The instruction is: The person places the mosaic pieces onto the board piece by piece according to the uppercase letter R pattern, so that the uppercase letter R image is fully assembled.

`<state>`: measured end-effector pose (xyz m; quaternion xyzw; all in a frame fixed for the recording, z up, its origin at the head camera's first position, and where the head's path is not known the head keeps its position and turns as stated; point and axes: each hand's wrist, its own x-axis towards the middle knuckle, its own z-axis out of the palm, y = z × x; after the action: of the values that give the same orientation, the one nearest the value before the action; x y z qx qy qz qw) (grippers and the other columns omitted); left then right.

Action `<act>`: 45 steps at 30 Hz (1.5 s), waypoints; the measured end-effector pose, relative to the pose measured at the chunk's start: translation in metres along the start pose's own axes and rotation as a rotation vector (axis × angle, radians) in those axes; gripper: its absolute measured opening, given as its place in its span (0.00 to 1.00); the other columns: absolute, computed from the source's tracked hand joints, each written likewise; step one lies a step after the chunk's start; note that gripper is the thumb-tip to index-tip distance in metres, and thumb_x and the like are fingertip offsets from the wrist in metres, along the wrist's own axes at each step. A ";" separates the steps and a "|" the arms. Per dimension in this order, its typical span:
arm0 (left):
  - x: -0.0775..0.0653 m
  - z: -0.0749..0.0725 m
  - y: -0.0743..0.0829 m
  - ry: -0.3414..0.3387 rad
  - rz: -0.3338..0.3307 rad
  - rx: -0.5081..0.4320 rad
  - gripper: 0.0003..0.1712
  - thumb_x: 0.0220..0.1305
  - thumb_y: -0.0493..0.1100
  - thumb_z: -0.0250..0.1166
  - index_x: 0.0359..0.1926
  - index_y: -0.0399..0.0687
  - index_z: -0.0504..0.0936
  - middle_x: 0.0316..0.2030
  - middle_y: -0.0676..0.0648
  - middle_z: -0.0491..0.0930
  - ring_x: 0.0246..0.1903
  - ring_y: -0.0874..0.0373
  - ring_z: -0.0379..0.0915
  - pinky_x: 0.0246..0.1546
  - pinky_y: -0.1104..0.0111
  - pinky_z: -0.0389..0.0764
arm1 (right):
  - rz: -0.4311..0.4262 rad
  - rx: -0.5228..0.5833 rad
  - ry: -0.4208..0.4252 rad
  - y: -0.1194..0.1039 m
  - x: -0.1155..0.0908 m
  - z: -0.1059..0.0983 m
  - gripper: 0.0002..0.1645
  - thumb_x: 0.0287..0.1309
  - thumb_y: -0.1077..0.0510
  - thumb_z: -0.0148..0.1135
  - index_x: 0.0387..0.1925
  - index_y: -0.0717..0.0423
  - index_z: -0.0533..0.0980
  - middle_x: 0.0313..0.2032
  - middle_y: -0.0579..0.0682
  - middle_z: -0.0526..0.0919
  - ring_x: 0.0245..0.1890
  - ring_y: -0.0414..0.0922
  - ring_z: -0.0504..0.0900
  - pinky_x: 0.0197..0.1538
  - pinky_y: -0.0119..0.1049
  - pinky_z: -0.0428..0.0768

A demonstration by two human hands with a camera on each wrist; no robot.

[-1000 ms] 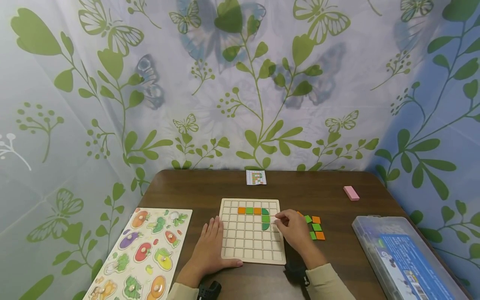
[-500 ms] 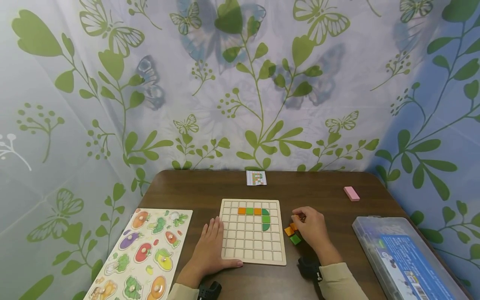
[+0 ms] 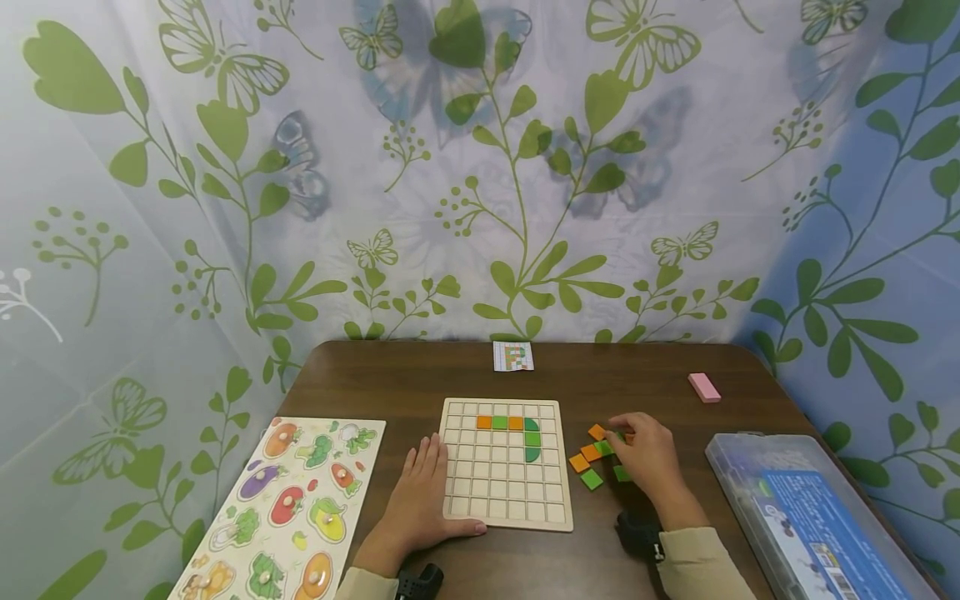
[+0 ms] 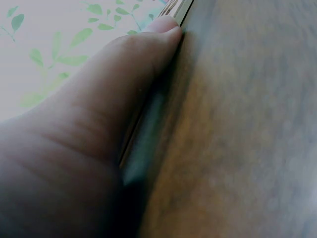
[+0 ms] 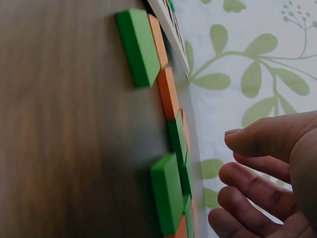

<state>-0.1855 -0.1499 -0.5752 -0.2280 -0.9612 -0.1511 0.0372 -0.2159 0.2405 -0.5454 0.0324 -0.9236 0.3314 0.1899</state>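
A wooden grid board (image 3: 510,492) lies in mid-table in the head view, with orange and green tiles in some of its cells. My left hand (image 3: 417,500) rests along the board's left side, its thumb by the near edge. That thumb (image 4: 133,54) lies against the board's edge in the left wrist view. Right of the board, my right hand (image 3: 651,457) is above a group of loose square tiles, partly hiding them. An orange tile (image 3: 578,462) and a green tile (image 3: 592,479) show there. No tile is visible between the relaxed fingers (image 5: 257,188) in the right wrist view.
A small pattern card (image 3: 513,357) lies behind the board. To the left is a vegetable knob puzzle (image 3: 300,500). A pink block (image 3: 704,387) and a clear plastic case (image 3: 817,517) are at the right. A patterned curtain (image 3: 480,167) hangs behind the table.
My right hand has moved from the board's right edge rightward over the loose tiles, uncovering those nearest the board. The left hand and the tiles on the board look the same.
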 end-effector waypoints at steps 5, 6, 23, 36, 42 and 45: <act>0.000 0.001 -0.001 0.007 0.000 0.003 0.83 0.46 0.91 0.60 0.80 0.27 0.54 0.80 0.29 0.49 0.79 0.35 0.43 0.76 0.43 0.47 | 0.056 -0.013 -0.035 0.004 -0.004 -0.008 0.13 0.62 0.66 0.74 0.47 0.67 0.85 0.46 0.62 0.85 0.47 0.62 0.84 0.52 0.62 0.82; 0.000 0.001 -0.001 0.009 0.000 0.001 0.83 0.46 0.91 0.60 0.80 0.27 0.54 0.80 0.29 0.49 0.79 0.35 0.43 0.76 0.43 0.47 | 0.065 -0.017 -0.044 0.005 -0.005 -0.010 0.13 0.62 0.65 0.74 0.48 0.67 0.85 0.46 0.62 0.85 0.48 0.62 0.83 0.53 0.62 0.82; 0.000 0.002 -0.001 0.009 -0.001 -0.012 0.83 0.47 0.90 0.61 0.79 0.26 0.55 0.79 0.29 0.49 0.79 0.35 0.43 0.76 0.43 0.47 | 0.070 -0.096 -0.212 0.009 -0.014 -0.032 0.18 0.59 0.62 0.77 0.50 0.66 0.85 0.51 0.67 0.82 0.52 0.67 0.79 0.58 0.70 0.74; 0.000 0.003 -0.002 0.013 0.006 0.000 0.83 0.47 0.92 0.58 0.80 0.26 0.54 0.80 0.29 0.49 0.79 0.35 0.43 0.76 0.43 0.46 | 0.084 -0.095 -0.305 0.009 -0.019 -0.043 0.19 0.51 0.66 0.77 0.47 0.65 0.85 0.48 0.64 0.80 0.48 0.63 0.81 0.54 0.65 0.79; 0.000 0.003 -0.002 0.011 0.004 -0.001 0.83 0.47 0.92 0.58 0.80 0.26 0.54 0.80 0.29 0.48 0.79 0.35 0.43 0.76 0.43 0.46 | 0.079 -0.097 -0.323 0.008 -0.021 -0.046 0.15 0.51 0.65 0.77 0.42 0.63 0.85 0.43 0.57 0.79 0.42 0.56 0.81 0.49 0.60 0.82; 0.000 0.003 -0.002 0.013 0.006 0.003 0.83 0.47 0.92 0.58 0.80 0.26 0.54 0.80 0.29 0.48 0.79 0.35 0.43 0.76 0.43 0.46 | 0.072 -0.106 -0.336 0.008 -0.022 -0.045 0.14 0.51 0.65 0.78 0.40 0.62 0.85 0.41 0.55 0.79 0.41 0.55 0.81 0.49 0.60 0.82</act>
<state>-0.1864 -0.1505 -0.5787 -0.2298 -0.9605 -0.1508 0.0444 -0.1823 0.2737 -0.5264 0.0441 -0.9591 0.2786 0.0221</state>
